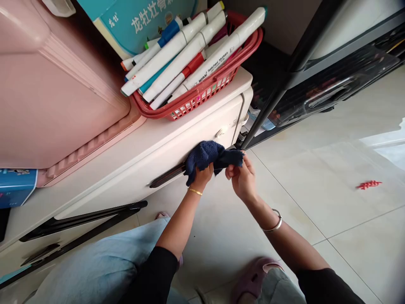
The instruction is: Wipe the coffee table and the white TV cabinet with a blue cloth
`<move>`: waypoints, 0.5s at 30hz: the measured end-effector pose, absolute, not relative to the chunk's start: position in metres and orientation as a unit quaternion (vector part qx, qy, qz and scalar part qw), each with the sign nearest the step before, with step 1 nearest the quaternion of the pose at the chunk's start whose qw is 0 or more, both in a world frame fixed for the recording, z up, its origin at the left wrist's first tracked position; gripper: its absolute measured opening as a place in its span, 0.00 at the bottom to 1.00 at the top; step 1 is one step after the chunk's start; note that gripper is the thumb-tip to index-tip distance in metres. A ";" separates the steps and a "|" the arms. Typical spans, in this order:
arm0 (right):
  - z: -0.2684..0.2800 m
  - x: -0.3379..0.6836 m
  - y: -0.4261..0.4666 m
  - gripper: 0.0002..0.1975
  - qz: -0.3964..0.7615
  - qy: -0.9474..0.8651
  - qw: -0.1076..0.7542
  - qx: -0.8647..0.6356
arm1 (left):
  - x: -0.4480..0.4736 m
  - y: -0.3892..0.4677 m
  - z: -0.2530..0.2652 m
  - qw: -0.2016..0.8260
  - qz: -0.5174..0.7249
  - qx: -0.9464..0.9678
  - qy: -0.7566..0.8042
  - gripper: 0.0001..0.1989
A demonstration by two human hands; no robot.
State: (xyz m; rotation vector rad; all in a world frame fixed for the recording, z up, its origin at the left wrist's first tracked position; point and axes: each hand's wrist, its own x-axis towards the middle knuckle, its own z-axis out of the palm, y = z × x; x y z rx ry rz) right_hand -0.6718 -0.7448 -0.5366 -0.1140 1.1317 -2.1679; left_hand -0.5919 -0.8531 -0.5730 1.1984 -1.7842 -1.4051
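Navy-blue plush cloth (203,155) hides the right end of the long black drawer handle (167,176); left hand (204,175) grips it, right hand (244,177) pinches its right edge. Handling seems underway; amount left unclear.

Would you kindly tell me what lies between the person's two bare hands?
In the head view, a dark blue fuzzy cloth spans from the left hand to the right hand, held by both.
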 end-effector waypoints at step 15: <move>-0.582 -0.693 -0.771 0.22 -0.847 0.450 0.281 0.024 | -0.618 -0.847 -0.632 0.151 -0.199 0.320 -0.914 0.19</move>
